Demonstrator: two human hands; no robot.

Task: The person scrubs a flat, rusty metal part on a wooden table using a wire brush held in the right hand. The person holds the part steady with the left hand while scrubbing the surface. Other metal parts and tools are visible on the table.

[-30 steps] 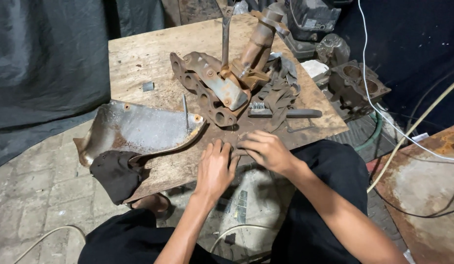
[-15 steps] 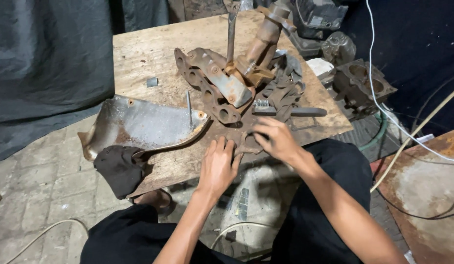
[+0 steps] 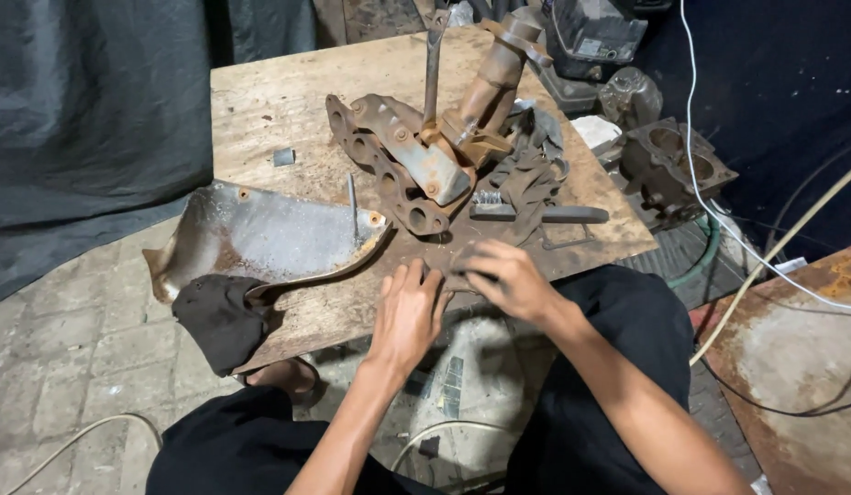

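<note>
**Pressing a flat rusty gasket at the desk's near edge**

Pressing down with spread fingers, the left hand (image 3: 407,316) lies flat and open on the near edge of the desk (image 3: 260,101), closed on nothing. Just to its right, the right hand (image 3: 508,280) curls its fingers over a thin, dark, rust-coloured flat gasket (image 3: 451,268); whether that grip pinches the piece or only rests on it cannot be told, since the fingers cover it.

The gasket lies between the two hands and partly under the right one, flat on the wood, with its long axis seeming to run left to right along the desk's near edge. The right hand is the nearer to it.

Farther off, just beyond the hands, a wire brush (image 3: 536,214) with a dark handle lies crosswise. Beyond that sits a rusty exhaust manifold (image 3: 398,170), its pipe rising to the far right, with a grey rag (image 3: 526,165) bunched beside it. To the left a bent metal heat shield (image 3: 260,238) overhangs the desk's near left corner, a dark cloth (image 3: 219,316) draped on its near end. Off the desk to the right stands an engine block (image 3: 673,160).
</note>
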